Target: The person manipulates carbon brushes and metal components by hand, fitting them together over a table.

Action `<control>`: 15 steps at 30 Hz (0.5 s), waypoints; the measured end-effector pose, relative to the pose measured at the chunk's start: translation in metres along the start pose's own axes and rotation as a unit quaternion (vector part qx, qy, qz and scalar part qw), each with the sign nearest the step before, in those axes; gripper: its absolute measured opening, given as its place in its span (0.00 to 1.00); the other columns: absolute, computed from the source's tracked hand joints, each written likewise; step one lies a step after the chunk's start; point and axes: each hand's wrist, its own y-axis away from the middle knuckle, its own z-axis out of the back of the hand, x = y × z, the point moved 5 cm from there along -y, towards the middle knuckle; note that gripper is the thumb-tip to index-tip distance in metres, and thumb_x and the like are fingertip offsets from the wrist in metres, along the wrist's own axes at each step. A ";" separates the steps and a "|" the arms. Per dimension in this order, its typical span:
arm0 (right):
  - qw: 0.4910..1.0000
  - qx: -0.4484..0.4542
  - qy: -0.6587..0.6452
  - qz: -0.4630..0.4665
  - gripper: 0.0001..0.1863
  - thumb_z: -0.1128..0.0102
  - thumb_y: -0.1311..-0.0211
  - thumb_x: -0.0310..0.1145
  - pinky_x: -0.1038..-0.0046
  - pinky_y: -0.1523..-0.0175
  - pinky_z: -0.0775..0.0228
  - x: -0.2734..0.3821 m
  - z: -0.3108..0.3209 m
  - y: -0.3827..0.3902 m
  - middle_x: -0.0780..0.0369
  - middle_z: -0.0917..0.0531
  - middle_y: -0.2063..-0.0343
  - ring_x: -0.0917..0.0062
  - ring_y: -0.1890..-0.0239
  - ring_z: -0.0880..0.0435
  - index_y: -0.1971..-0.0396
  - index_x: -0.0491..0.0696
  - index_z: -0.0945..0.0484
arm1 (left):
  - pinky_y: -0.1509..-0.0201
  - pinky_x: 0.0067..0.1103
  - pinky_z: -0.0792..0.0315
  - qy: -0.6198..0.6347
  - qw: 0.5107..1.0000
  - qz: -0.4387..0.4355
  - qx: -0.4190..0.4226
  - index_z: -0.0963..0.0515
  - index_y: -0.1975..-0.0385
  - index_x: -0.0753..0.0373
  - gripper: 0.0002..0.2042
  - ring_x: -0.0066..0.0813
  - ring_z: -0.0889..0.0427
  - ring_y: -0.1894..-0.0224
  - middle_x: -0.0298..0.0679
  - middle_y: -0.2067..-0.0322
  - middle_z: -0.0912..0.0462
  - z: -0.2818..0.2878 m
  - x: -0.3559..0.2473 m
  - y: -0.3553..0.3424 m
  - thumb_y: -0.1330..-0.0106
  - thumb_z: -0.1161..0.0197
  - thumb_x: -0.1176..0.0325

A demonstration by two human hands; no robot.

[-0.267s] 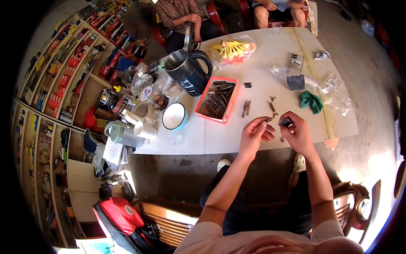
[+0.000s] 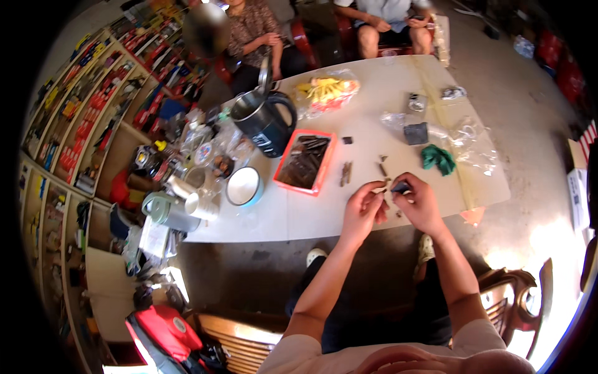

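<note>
My right hand (image 2: 418, 204) is closed around a small dark block (image 2: 402, 187), near the table's front edge. Close beside it, my left hand (image 2: 363, 212) pinches with thumb and forefinger; a small dark bit shows at the fingertips, too small to name. Short brown stick-like pieces (image 2: 346, 174) lie on the table left of my hands, and a few more small brown pieces (image 2: 383, 169) lie just beyond them. Farther left, a red-rimmed box (image 2: 295, 189) holds many dark brown sticks (image 2: 309, 159). A small dark square piece (image 2: 347, 140) rests beside the box.
Left on the table (image 2: 367, 81) stand a black kettle (image 2: 265, 128) with its lid up, a white-and-blue bowl (image 2: 244, 187) and a grey-green jug (image 2: 165, 210). Bananas (image 2: 327, 92) lie behind. To the right are a green cloth (image 2: 438, 159), a grey block (image 2: 416, 133) and clear plastic. Two people sit opposite.
The view has shifted, so the table and its things appear lower and more to the left. My hands have come closer together, and the right one still holds the dark block.
</note>
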 end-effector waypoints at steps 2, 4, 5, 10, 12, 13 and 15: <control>1.000 -0.002 -0.022 0.021 0.08 0.44 0.45 0.21 0.80 0.64 0.24 0.005 -0.005 -0.001 0.63 0.21 0.69 0.84 0.66 0.21 0.63 0.40 0.26 | 0.77 0.15 0.32 -0.025 0.999 -0.014 0.014 0.31 0.54 0.65 0.08 0.21 0.23 0.78 0.37 0.74 0.22 0.001 0.002 -0.001 0.31 0.47 0.73; 1.000 0.013 -0.023 0.009 0.08 0.44 0.43 0.21 0.80 0.64 0.24 0.011 -0.004 0.000 0.63 0.21 0.69 0.85 0.67 0.22 0.63 0.39 0.27 | 0.77 0.15 0.32 -0.040 0.999 -0.017 0.005 0.33 0.58 0.66 0.07 0.22 0.21 0.76 0.39 0.74 0.22 -0.003 0.002 0.000 0.33 0.46 0.77; 0.999 0.019 -0.042 0.004 0.08 0.44 0.43 0.21 0.81 0.64 0.25 0.011 -0.003 0.000 0.63 0.21 0.70 0.85 0.67 0.21 0.62 0.39 0.27 | 0.77 0.15 0.32 -0.037 0.999 -0.035 0.003 0.32 0.58 0.66 0.07 0.22 0.20 0.75 0.38 0.73 0.21 -0.004 -0.002 0.001 0.33 0.45 0.77; 0.994 0.044 -0.101 -0.001 0.08 0.44 0.41 0.20 0.82 0.63 0.26 0.009 -0.007 0.001 0.64 0.22 0.69 0.85 0.66 0.22 0.61 0.38 0.28 | 0.74 0.14 0.31 -0.026 0.997 -0.074 -0.007 0.29 0.56 0.67 0.08 0.21 0.19 0.73 0.38 0.71 0.20 -0.001 -0.016 0.002 0.33 0.45 0.76; 0.993 0.044 -0.111 0.017 0.08 0.44 0.41 0.21 0.83 0.63 0.27 0.012 -0.009 -0.003 0.64 0.22 0.69 0.86 0.66 0.23 0.61 0.39 0.28 | 0.73 0.14 0.30 -0.018 0.997 -0.077 -0.014 0.27 0.55 0.67 0.09 0.21 0.19 0.72 0.38 0.70 0.20 0.002 -0.024 0.004 0.33 0.44 0.76; 0.992 0.045 -0.118 0.013 0.08 0.43 0.41 0.21 0.83 0.63 0.27 0.009 -0.013 0.002 0.64 0.22 0.68 0.86 0.67 0.23 0.61 0.39 0.27 | 0.73 0.14 0.30 -0.014 0.996 -0.079 -0.026 0.26 0.55 0.67 0.09 0.21 0.19 0.72 0.37 0.69 0.20 0.006 -0.020 0.007 0.33 0.43 0.75; 0.994 0.030 -0.108 0.009 0.08 0.43 0.41 0.21 0.84 0.64 0.28 0.012 -0.013 0.000 0.64 0.23 0.69 0.87 0.67 0.24 0.62 0.40 0.27 | 0.68 0.16 0.27 0.018 0.996 -0.062 -0.063 0.25 0.56 0.67 0.09 0.23 0.18 0.67 0.37 0.66 0.20 0.012 -0.019 0.006 0.34 0.42 0.73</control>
